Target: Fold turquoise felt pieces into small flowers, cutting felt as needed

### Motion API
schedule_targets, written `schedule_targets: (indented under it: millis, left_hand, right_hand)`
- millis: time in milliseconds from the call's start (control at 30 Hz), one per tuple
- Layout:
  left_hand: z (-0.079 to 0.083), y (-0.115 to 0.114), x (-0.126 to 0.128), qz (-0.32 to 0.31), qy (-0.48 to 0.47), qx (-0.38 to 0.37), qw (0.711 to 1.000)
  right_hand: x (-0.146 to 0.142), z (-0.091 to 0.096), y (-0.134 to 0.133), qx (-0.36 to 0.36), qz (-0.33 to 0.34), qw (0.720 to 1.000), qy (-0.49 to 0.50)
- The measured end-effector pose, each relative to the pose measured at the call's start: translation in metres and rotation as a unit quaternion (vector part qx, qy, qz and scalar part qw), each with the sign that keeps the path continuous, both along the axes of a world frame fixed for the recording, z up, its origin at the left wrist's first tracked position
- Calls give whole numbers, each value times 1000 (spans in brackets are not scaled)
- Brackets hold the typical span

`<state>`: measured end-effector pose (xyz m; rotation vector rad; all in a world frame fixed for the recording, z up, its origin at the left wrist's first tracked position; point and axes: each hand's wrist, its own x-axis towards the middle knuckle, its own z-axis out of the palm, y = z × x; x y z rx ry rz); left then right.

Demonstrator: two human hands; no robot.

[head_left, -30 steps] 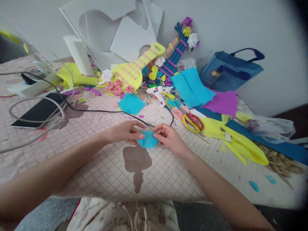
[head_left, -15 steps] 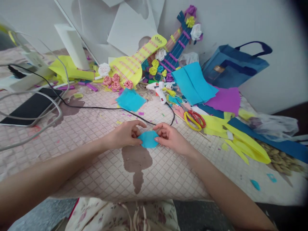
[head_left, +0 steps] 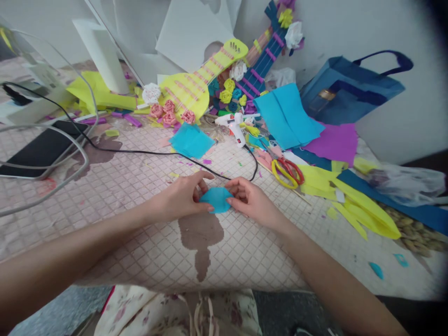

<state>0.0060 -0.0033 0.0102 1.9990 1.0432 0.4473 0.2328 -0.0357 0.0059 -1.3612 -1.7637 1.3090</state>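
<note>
A small piece of blue crepe paper (head_left: 216, 199) with angled edges is held between both hands, just above the quilted table cover. My left hand (head_left: 187, 196) pinches its left edge, thumb lying over the paper's near side. On the opposite edge, my right hand (head_left: 250, 200) grips with thumb and curled fingers. Beyond the hands lies a stack of blue paper squares (head_left: 192, 141). A white glue gun (head_left: 235, 126) rests farther back, its black cord (head_left: 154, 152) running left across the table.
Scissors (head_left: 287, 172) with red and yellow handles lie to the right, near yellow paper strips (head_left: 371, 210). At the back stand a yellow paper guitar (head_left: 189, 93) and a blue one (head_left: 261, 70) with paper flowers. A blue bag (head_left: 350, 93) leans at right; a phone-like black slab (head_left: 38, 149) lies left.
The left thumb has slid farther right over the blue paper's near edge. The right hand keeps its grip. The view has shifted slightly.
</note>
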Motion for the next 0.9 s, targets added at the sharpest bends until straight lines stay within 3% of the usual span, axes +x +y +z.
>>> schedule_targets:
  millis: [100,200,333,433,533,700,900]
  left_hand:
    - [11,5,-9,40,-26,81,996]
    - [19,3,-10,-11,-54,139,989]
    - [9,-1,-4,-147,-49,147,977]
    - [-4,-1,-2,-186,-8,157,970]
    - [-8,1,-3,-189,-2,160,969]
    - [-7,1,-8,-170,-55,129,975]
    - [-9,-1,-10,-140,-73,179,971]
  right_hand:
    - [2,0,-2,77,-42,995,-47]
    - [4,2,-7,156,-61,983,-69]
    - [8,1,-12,219,34,971,-88]
    - [11,-2,-11,256,109,954,-114]
    - [13,-5,-9,306,163,921,-178]
    - [16,-8,-9,416,207,843,-271]
    - [14,-12,-7,442,210,825,-283]
